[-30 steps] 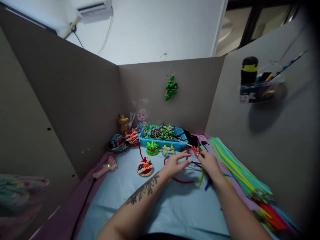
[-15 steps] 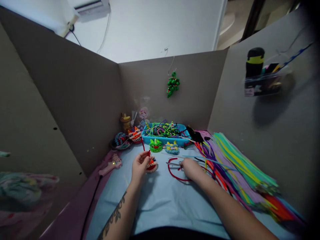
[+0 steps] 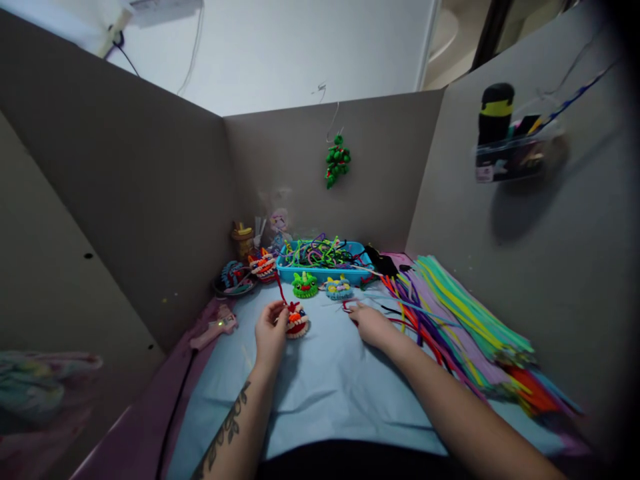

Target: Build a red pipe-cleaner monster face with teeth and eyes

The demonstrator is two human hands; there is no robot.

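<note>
A small red and orange animal head (image 3: 297,323) made of fuzzy stems, with a pale fringe, sits at the fingers of my left hand (image 3: 271,328). Those fingers are closed on its left edge. A dark red pipe cleaner (image 3: 281,289) rises behind them. My right hand (image 3: 369,324) is low over the blue cloth, fingers pinched together. A short bit of red pipe cleaner (image 3: 345,306) shows at its fingertips; the hand hides the rest. The scissors are out of sight. Just beyond are a green animal head (image 3: 305,285) and a blue-yellow one (image 3: 339,288).
A blue tray (image 3: 325,274) of tangled stems stands at the back. Bundles of coloured pipe cleaners (image 3: 465,313) lie on the right. At left are a pink glue gun (image 3: 216,327) with a cord and a dark bowl (image 3: 235,288). Grey panels enclose three sides.
My right hand has moved left, and the scissors and red loop seen beside it no longer show. My left hand has dropped slightly against the red head. The whole view has shifted.
</note>
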